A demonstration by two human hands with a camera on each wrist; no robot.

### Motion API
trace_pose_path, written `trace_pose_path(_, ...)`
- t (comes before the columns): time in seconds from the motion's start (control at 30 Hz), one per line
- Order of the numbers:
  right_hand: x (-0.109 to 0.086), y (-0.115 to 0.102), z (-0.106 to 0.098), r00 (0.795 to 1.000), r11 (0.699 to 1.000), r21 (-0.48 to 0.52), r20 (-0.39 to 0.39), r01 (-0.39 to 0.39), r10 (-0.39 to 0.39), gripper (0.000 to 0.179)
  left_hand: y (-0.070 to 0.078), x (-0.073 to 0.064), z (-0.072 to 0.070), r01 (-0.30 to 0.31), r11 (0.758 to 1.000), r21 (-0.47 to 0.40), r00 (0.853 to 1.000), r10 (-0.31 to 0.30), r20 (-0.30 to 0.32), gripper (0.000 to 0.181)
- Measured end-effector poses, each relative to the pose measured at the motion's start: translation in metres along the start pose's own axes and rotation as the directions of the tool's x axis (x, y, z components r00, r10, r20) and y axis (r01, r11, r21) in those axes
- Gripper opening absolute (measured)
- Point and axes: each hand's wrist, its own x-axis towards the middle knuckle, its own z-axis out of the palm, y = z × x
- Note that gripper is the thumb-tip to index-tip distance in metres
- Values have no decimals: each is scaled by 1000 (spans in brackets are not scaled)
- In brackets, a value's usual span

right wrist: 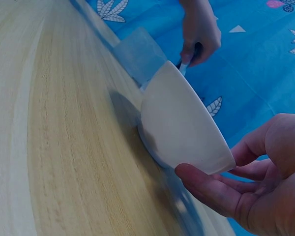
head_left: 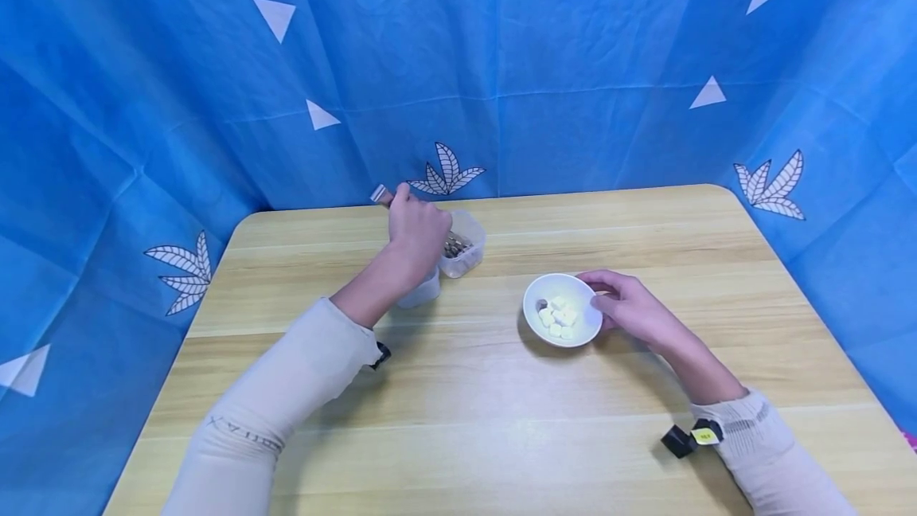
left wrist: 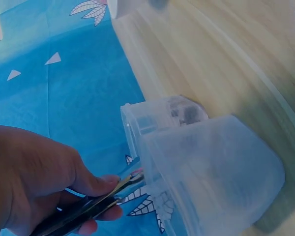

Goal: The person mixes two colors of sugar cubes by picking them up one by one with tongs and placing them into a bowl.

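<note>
My left hand [head_left: 419,223] is above two translucent plastic containers at the back left. It grips what look like metal tongs [left wrist: 96,204], whose tips reach toward the mouth of the nearer container [left wrist: 214,172]. Small dark, shiny pieces lie in the other container [head_left: 473,259]; the contents of the nearer one are hidden. With thumb and fingers, my right hand [head_left: 630,309] holds a white bowl [head_left: 532,317] by its right side. Several white cubes [head_left: 555,330] and one dark piece [head_left: 541,304] are in the bowl.
A light wood table [head_left: 487,436] carries everything. Blue cloth [head_left: 573,38] with white leaf and triangle prints hangs behind the table and along both sides. Black wrist devices [head_left: 691,436] are strapped at the sleeve cuffs.
</note>
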Motion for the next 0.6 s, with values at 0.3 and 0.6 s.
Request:
trace_pose_path(0.3, 0, 0, 0, 1000, 1000, -9, -8, 11, -11, 48, 10, -1, 7, 21, 998, 55, 993, -14, -118, 27)
trace_pose_path(0.6, 1, 1, 2, 1000, 1000, -25, -13, 12, -12, 48, 3, -3, 18, 1, 998, 66, 970, 15, -243, 12)
